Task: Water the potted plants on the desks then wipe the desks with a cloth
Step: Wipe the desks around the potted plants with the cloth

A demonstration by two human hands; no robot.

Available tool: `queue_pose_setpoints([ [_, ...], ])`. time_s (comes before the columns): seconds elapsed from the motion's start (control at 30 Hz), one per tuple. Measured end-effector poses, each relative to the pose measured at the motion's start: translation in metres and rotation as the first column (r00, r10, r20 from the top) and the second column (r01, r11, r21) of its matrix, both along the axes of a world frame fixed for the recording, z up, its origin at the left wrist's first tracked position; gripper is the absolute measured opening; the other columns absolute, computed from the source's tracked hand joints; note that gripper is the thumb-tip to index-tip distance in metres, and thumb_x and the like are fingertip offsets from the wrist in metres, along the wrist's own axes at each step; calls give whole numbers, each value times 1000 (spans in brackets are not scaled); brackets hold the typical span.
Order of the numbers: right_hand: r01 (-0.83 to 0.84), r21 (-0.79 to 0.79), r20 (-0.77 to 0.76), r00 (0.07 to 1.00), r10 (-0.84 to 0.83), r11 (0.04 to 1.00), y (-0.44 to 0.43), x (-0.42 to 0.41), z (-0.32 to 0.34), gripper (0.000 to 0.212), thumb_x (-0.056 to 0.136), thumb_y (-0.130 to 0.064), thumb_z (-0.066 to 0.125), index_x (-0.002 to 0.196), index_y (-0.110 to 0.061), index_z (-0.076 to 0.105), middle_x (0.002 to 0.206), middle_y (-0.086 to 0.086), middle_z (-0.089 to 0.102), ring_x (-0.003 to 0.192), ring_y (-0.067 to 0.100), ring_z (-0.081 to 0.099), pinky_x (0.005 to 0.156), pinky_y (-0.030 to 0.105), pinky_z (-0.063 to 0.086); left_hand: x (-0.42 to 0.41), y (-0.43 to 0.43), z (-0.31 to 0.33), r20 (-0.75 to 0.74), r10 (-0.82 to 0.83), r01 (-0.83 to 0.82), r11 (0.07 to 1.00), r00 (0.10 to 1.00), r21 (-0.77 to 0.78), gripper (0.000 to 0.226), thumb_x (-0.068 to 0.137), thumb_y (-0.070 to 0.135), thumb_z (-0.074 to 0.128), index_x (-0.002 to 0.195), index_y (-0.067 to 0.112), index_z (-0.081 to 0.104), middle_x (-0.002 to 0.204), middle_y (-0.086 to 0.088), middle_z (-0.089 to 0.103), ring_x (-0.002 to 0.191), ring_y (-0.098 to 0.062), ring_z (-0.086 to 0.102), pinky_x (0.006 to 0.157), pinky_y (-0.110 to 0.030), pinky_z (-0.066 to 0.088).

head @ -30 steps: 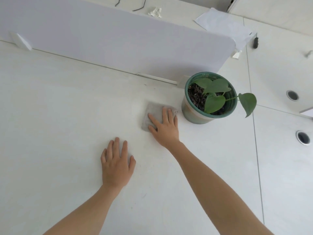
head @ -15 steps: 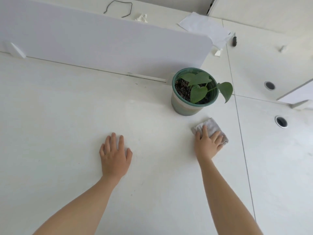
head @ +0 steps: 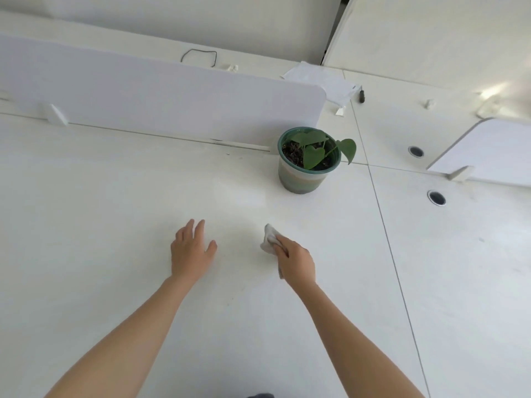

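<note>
— What can't you make out?

— Most of the cloth [head: 268, 239]. My right hand [head: 296, 261] covers it, so only a crumpled grey end pokes out past my fingers, plus a sliver under my palm. My fingertips are hidden in its folds. The pot's [head: 302, 177] far side is masked by its leaves, and a dark thing at the bottom edge is cut off.

— And your grip?

— My right hand is closed over the cloth, pressing it onto the desk [head: 115, 214]. My left hand [head: 191, 251] holds nothing: fingers spread, palm down on the desk, near the cloth but apart.

— Where's the plant?

— Beyond my right hand, well apart, upright by the divider's [head: 161, 104] end. Green rim, dark soil, heart-shaped leaves; one hangs past the rim.
</note>
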State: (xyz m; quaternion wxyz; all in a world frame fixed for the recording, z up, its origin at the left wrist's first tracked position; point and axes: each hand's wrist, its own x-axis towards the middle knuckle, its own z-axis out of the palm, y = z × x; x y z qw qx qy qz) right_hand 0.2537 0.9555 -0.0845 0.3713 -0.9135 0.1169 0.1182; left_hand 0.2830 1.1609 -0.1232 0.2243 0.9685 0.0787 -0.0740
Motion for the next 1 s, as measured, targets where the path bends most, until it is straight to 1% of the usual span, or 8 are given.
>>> queue_pose_setpoints([
  [0.13, 81, 142, 50, 995, -89, 987, -8, -49, 21, 25, 91, -25, 45, 109, -28, 62, 80, 15, 68, 60, 30, 58, 64, 36, 49, -50, 14, 18, 75, 96, -72, 959, 993, -275, 44, 92, 18, 47, 134, 7, 41, 143, -10, 41, 125, -30, 43, 101, -40, 34],
  [0.27, 113, 261, 8, 993, -119, 959, -8, -98, 28, 24, 90, -20, 49, 99, -37, 63, 71, 0, 70, 41, 5, 49, 56, 28, 44, -115, 21, 30, 49, 232, -180, 856, 972, -485, 31, 93, 16, 46, 123, 10, 53, 114, -6, 61, 99, -20, 55, 83, -27, 37],
  [0.37, 121, 309, -10, 992, -124, 943, 2, -128, 32, 26, 91, -21, 50, 88, -44, 61, 57, -13, 65, 45, 3, 52, 52, 22, 43, -160, 28, 29, -1, 263, -223, 817, 965, -531, 27, 93, 15, 46, 118, 11, 57, 106, -7, 65, 97, -20, 57, 82, -26, 37],
  [0.47, 86, 346, 24, 995, -101, 934, 15, -151, 38, 28, 90, -22, 51, 83, -48, 59, 71, 3, 71, 59, 17, 59, 51, 26, 44, -191, 35, 25, -29, 253, -232, 824, 967, -517, 26, 93, 16, 46, 116, 11, 58, 104, -8, 68, 99, -21, 60, 80, -25, 38],
  [0.63, -190, 305, 102, 981, 167, 933, 24, -180, 28, 39, 90, -20, 51, 79, -57, 59, 80, 6, 71, 66, 21, 60, 56, 27, 45, -239, 36, 28, -2, 341, -297, 815, 940, -497, 25, 93, 14, 47, 114, 10, 60, 101, -7, 67, 96, -20, 59, 81, -25, 39],
  [0.73, -430, 242, 124, 903, 411, 870, 26, -196, 20, 17, 86, -27, 50, 89, -33, 65, 79, 7, 67, 74, 19, 58, 65, 30, 46, -276, 30, 33, 9, 469, -398, 758, 883, -516, 24, 93, 16, 46, 112, 11, 60, 98, -5, 66, 96, -19, 58, 81, -26, 40],
  [0.83, -599, 157, 174, 799, 575, 785, 25, -214, 14, 22, 84, -31, 46, 89, -19, 64, 68, 5, 59, 71, 20, 52, 62, 26, 41, -319, 9, 30, -43, 598, -518, 653, 800, -552, 21, 93, 15, 46, 107, 13, 61, 93, -4, 66, 94, -22, 60, 80, -27, 42],
  [1.0, -698, 73, 83, 716, 693, 713, 13, -253, -17, 21, 90, -29, 48, 87, -13, 62, 64, 7, 57, 60, 18, 47, 57, 30, 38, -391, -27, 5, -274, 516, -582, 678, 812, -449, 21, 93, 19, 49, 107, 16, 63, 95, -2, 68, 92, -17, 63, 84, -29, 48],
])
